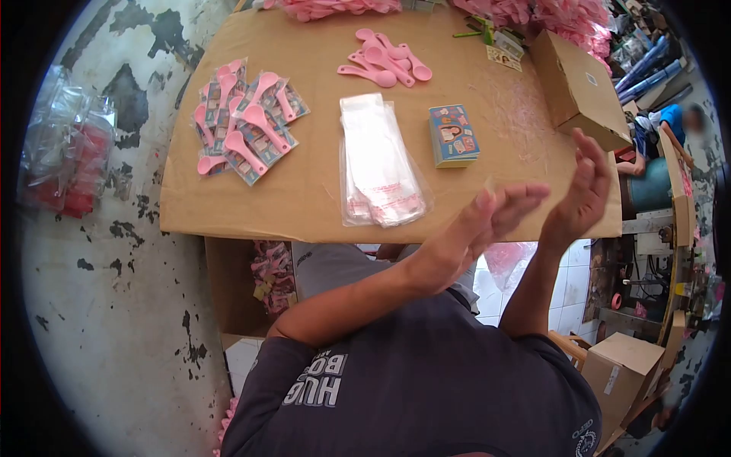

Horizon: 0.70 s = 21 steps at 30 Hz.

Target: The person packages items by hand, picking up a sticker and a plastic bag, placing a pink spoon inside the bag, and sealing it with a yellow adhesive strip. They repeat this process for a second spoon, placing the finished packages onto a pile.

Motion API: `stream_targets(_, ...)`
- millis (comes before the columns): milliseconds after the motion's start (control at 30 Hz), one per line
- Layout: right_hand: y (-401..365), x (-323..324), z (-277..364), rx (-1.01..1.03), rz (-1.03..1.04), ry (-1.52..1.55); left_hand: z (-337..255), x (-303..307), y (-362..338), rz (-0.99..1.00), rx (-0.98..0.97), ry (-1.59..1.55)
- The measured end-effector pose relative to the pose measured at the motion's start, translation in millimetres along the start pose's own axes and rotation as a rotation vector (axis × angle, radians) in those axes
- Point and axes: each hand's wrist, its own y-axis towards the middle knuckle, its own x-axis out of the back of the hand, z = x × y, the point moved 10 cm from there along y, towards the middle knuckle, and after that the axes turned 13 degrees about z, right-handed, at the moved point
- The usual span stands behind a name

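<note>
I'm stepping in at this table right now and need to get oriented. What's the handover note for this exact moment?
Left hand and right hand: raised close together over the near right edge of the cardboard table, fingers extended, blurred. Whether they grip anything cannot be told.
Things: clear bags stacked mid-table, printed cards just right of them, loose pink spoons farther back.
Done: bagged spoons piled at the left.
Left: the loose pink spoons, clear bags and printed cards, not yet packed.

The dark shirt reads "HUG BO", remaining letters lost in folds.
</note>
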Motion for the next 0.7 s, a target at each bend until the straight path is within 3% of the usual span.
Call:
stream_targets(33,-1,-8,9,-0.008,0.012,0.005,-18,1,-4,-0.064,-0.097,0.238)
stream_targets(67,-7,-20,35,0.125,0.007,0.037,-30,13,-7,-0.193,-0.147,0.242)
stream_targets(100,-16,-32,61,0.262,-0.001,0.067,-34,21,-5,-0.198,-0.150,0.241)
stream_targets(167,-46,-78,74,0.186,0.293,0.165,-43,47,-3,-0.284,-0.225,0.080)
stream_targets(233,-88,-142,110,0.572,0.768,-0.067,-43,48,-1,-0.243,-0.262,-0.037)
stream_targets(300,-86,-147,103,0.611,0.696,-0.160,-23,49,-2,-0.138,-0.137,-0.092)
stream_targets(333,-80,-149,101,0.660,0.621,-0.252,-29,45,-3,-0.084,-0.302,-0.022)
stream_targets(367,-65,-145,90,0.592,0.577,-0.278,-21,46,-15,-0.088,-0.303,-0.020)
stream_targets(433,-26,-128,64,0.359,0.519,-0.333,-4,39,-35,-0.272,0.077,0.056)
stream_targets(467,-8,-119,47,0.199,0.499,-0.365,-13,34,-35,-0.222,-0.128,0.193)
stream_targets(533,10,-90,14,0.074,0.401,-0.046,-36,13,-45,-0.110,-0.077,0.345)
stream_targets(567,11,-87,8,0.077,0.399,-0.048,-50,-3,-52,0.007,-0.023,0.495)
stream_targets(600,11,-80,1,0.024,0.342,-0.226,-63,0,-63,-0.022,0.020,0.528)
stream_targets(633,12,-73,-4,-0.030,0.284,-0.405,-79,20,-76,-0.191,0.037,0.711)
stream_targets(667,9,-78,-6,-0.071,0.292,-0.378,-93,40,-88,-0.364,0.055,0.889)
stream_targets(700,7,-82,-7,-0.074,0.294,-0.383,-111,65,-107,-0.683,0.109,1.078)
